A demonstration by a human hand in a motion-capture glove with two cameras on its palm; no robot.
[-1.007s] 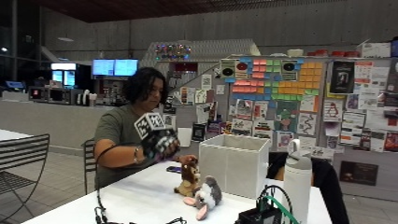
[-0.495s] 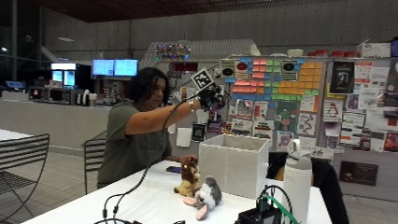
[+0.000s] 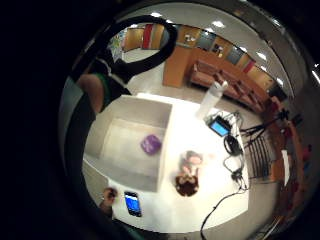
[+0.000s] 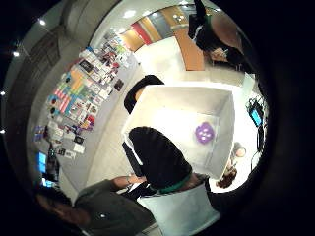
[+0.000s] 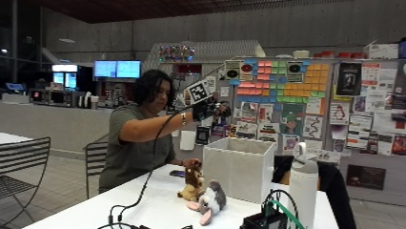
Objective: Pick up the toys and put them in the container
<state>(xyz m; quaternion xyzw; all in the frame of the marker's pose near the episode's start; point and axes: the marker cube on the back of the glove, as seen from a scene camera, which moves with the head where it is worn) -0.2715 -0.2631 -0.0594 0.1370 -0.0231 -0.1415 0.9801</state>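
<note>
One toy, a purple block [image 3: 150, 144], lies on the floor of the white container [image 5: 243, 168], straight beneath the gloved right hand [image 5: 206, 109], which hangs high above the open top. Both palm views look down into the box, so the hand sits right over the mouth, which is the place to be if you want a toy to fall inside and not on the table. Are the fingers spread or curled? Cannot tell: from the outside view the glove is a dark shape, and the palm views show only a strap and a dark fingertip at their edges, with nothing clearly pinched.

Two toys wait on the white table [image 5: 152, 210], below the fingers and just outside the container's wall: a brown plush dog [image 5: 193, 182] sitting upright, and a grey mouse [image 5: 210, 200] lying beside it, the two touching. They sit near the box, a short carry once lifted.

The bare hand [image 3: 107, 196] rests on the table close to a phone [image 3: 132, 203], clear of the toys, leaving the work to the glove. By my reckoning, one in, two to go, and the next reach goes down to the plush pair.
</note>
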